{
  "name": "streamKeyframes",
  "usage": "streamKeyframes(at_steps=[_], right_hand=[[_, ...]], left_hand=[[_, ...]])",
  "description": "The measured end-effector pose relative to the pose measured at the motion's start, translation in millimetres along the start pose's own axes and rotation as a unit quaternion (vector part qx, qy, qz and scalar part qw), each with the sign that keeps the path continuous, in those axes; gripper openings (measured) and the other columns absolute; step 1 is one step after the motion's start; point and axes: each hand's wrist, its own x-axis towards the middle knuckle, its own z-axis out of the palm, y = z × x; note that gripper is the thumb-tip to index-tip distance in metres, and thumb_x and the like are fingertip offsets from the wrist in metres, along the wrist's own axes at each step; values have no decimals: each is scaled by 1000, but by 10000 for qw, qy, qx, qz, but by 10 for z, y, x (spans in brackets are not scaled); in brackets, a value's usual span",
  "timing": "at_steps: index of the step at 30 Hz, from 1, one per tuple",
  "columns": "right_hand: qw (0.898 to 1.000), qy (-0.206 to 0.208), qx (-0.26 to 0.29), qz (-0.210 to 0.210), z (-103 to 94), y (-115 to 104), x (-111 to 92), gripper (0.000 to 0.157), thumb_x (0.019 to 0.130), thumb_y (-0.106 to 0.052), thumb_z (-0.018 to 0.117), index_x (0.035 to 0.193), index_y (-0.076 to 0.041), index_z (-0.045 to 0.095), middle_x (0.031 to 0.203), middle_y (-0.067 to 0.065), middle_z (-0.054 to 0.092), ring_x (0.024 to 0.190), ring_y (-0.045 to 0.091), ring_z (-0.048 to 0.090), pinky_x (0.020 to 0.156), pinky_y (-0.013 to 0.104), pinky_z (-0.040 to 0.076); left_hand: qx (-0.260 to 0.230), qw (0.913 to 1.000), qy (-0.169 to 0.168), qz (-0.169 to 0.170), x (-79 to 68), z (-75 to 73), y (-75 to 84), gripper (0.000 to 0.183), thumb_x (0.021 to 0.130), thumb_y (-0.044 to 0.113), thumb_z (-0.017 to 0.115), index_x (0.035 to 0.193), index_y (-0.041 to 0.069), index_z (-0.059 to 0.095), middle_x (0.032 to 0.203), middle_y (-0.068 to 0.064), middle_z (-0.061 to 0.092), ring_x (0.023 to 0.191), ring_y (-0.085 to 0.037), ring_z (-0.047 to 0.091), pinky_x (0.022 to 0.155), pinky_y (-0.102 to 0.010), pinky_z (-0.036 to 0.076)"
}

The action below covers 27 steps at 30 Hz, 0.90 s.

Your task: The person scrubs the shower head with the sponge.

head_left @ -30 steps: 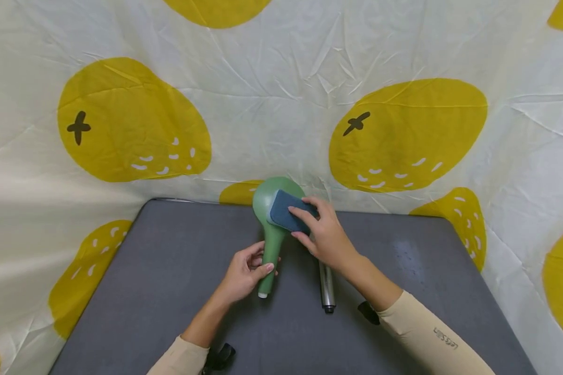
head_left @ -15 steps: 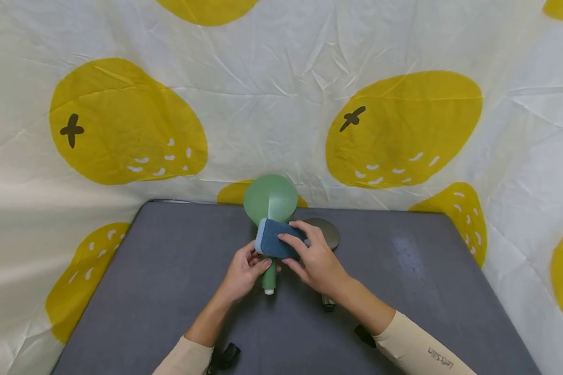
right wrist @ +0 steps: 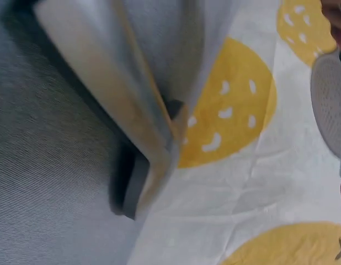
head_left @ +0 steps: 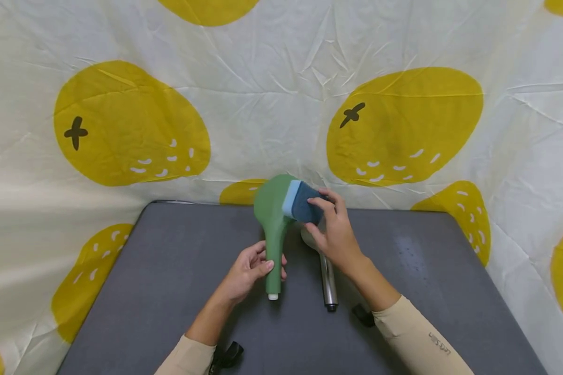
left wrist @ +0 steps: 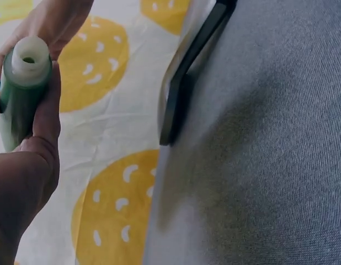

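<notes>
Clearly raised above the grey table (head_left: pixel 192 271), the green shower head (head_left: pixel 269 207) has its handle (head_left: pixel 274 260) gripped by the left hand (head_left: pixel 245 272). The right hand (head_left: pixel 336 237) pinches a blue sponge (head_left: pixel 304 202) at the head's right edge. The left wrist view alone reveals the hole in the handle's white end (left wrist: pixel 30 55); the right wrist view alone, the dotted spray face (right wrist: pixel 328 105). Half a second ago the sponge lay lower, across the handle. Nearby lies a silver shower head (head_left: pixel 328 284).
</notes>
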Motion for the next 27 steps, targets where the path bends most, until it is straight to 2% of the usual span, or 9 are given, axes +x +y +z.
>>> streamKeyframes(at_steps=[4,7,11,17,21,24,27], right_hand=[[9968,300,316,670,-78,73,115,62,85,-2,84,138,-3,52,143,28,45,131,41,52,95,60,55],[9888,318,728,1266,-150,103,182,63,88,-5,82,142,-5,50,146,23,45,126,37,52,95,62,56],[9785,194,1293,1597,-214,106,215,61,91,-5,79,144,-6,50,149,18,44,123,34,51,99,63,54],[9806,179,1443,1317,-238,37,175,61,89,-1,79,143,-3,51,149,23,43,132,35,50,99,63,54],[9849,149,1303,1133,-232,-31,127,64,86,2,81,142,-1,50,149,26,41,135,35,49,98,65,54],[9906,122,1004,917,-210,-65,67,67,83,2,84,141,-2,50,148,27,41,133,37,50,96,64,55],[9963,65,663,549,-162,-102,-1,69,80,1,86,139,-2,52,145,28,41,128,40,51,93,55,55]], left_hand=[[-116,9995,-288,2,-7,8,-15,47,106,3,51,145,-18,32,114,-10,68,92,-16,75,84,-31,63],[-195,9986,-483,33,-7,23,-21,42,106,2,50,143,-14,37,114,-9,68,93,-16,75,85,-31,62],[-252,9978,-594,117,-9,44,-16,39,107,3,49,142,-11,40,114,-9,69,94,-16,75,85,-29,62],[-283,9977,-601,140,3,61,-3,37,106,1,48,141,-10,41,113,-9,69,93,-16,75,84,-29,62],[-248,9982,-547,-18,11,66,8,36,106,1,50,139,-9,41,110,-8,68,90,-15,74,84,-32,63],[-171,9987,-435,-220,17,81,5,39,106,4,54,140,-8,41,108,-5,68,89,-14,73,83,-34,64],[-129,9991,-232,-318,31,102,-3,43,105,6,57,143,-7,40,106,-5,67,87,-13,72,82,-35,64]])
